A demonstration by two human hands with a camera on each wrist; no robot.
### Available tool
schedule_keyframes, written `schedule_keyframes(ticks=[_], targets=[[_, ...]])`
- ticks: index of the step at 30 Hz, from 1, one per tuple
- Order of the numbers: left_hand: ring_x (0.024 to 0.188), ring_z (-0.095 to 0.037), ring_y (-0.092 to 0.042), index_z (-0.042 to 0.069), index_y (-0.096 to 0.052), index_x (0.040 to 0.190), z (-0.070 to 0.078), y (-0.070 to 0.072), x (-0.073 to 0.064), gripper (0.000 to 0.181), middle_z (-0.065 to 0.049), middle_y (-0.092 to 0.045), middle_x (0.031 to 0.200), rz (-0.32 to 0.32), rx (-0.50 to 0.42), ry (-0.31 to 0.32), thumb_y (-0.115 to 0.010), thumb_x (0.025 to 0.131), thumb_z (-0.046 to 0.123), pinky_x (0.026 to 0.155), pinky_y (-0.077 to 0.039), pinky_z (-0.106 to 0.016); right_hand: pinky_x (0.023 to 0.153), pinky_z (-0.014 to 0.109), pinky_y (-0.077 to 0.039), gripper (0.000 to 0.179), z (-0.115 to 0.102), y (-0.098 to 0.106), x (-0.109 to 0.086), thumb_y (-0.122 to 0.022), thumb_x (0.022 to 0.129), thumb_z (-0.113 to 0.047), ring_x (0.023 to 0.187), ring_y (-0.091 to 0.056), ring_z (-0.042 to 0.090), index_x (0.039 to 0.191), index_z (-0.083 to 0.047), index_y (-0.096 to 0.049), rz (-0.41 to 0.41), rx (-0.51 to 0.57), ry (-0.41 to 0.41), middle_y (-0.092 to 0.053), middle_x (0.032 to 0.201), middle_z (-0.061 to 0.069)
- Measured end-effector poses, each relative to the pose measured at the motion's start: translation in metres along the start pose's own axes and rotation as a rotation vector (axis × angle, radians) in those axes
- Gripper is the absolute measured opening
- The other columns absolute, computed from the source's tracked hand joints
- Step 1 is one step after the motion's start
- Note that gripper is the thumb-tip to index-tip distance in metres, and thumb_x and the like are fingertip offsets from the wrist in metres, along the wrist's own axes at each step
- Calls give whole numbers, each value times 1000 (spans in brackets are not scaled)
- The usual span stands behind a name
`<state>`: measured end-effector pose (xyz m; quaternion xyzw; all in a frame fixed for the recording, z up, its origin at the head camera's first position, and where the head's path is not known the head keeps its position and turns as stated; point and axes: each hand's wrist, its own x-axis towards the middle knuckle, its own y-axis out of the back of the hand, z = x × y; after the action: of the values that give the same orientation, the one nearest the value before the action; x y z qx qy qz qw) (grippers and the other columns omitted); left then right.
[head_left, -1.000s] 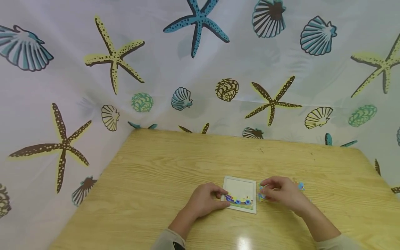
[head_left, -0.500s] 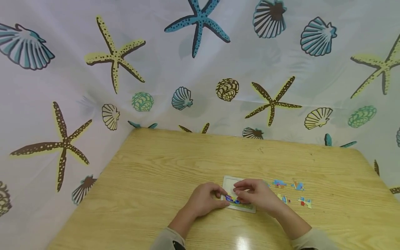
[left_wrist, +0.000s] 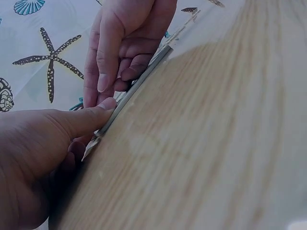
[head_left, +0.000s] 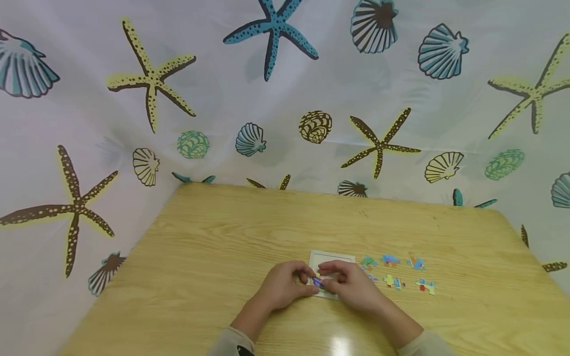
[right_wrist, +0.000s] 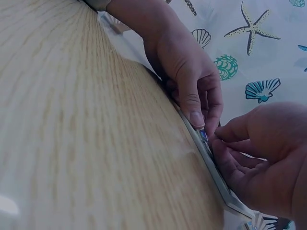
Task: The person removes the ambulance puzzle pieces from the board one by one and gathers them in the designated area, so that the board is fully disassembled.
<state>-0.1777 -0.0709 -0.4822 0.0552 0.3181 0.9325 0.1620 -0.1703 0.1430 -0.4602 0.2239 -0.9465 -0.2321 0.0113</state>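
Observation:
A small white-framed jigsaw tray (head_left: 352, 257) lies on the table, with a purple and blue piece (head_left: 318, 282) showing at its lower left. My left hand (head_left: 285, 287) grips the tray's left edge between thumb and fingers; in the left wrist view its thumb (left_wrist: 91, 117) presses on the rim. Over the tray my right hand (head_left: 356, 287) has thumb and fingertips drawn together beside the left fingertips, in a pinch on a puzzle piece that the fingers mostly hide. In the right wrist view, the right fingers (right_wrist: 230, 153) reach low over the tray near a bit of blue print.
Loose puzzle pieces lie right of the tray, among them a green and orange one (head_left: 368, 262), a blue one (head_left: 390, 259), a yellow and blue one (head_left: 393, 282) and a red and green one (head_left: 426, 286). A patterned curtain (head_left: 285, 99) borders the wooden table (head_left: 231, 237).
My right hand has moved left from the loose pieces onto the tray's lower left, uncovering those pieces. The left hand has stayed on the tray's edge. The head view has shifted slightly.

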Motion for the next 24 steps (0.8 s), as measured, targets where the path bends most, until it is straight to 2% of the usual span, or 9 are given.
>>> schedule_keyframes(ticks=[6, 13, 19, 24], targets=[[69, -7, -50, 24, -67, 98, -2, 2, 0, 30, 8, -62, 84, 13, 6, -32, -85, 78, 37, 66, -41, -24, 77, 24, -52, 34, 1, 0, 1, -63, 99, -21, 95, -68, 16, 129, -5, -63, -20, -26, 26, -70, 118, 11], [68, -7, -49, 22, -72, 98, 0, 0, 0, 29, 9, -62, 83, 9, 26, -31, -85, 78, 39, 64, -41, -24, 71, 23, -50, 31, 4, 0, 1, -63, 99, -17, 85, -66, 16, 127, -5, -65, -15, 17, 55, -71, 100, 10], [68, -7, -48, 22, -74, 96, 1, 0, -1, 27, 10, -61, 83, 0, 19, -21, -85, 78, 38, 63, -40, -24, 71, 25, -53, 31, 3, 2, -1, -60, 99, -10, 79, -65, 16, 130, -7, -64, -8, 89, 21, -67, 95, 11], [67, -7, -48, 22, -75, 97, 1, -1, 0, 27, 9, -62, 83, 3, 14, -17, -85, 78, 39, 62, -41, -23, 76, 29, -57, 24, 1, 14, -3, -59, 99, -10, 82, -67, 16, 120, 0, -65, -29, 141, -10, -69, 97, 13]])
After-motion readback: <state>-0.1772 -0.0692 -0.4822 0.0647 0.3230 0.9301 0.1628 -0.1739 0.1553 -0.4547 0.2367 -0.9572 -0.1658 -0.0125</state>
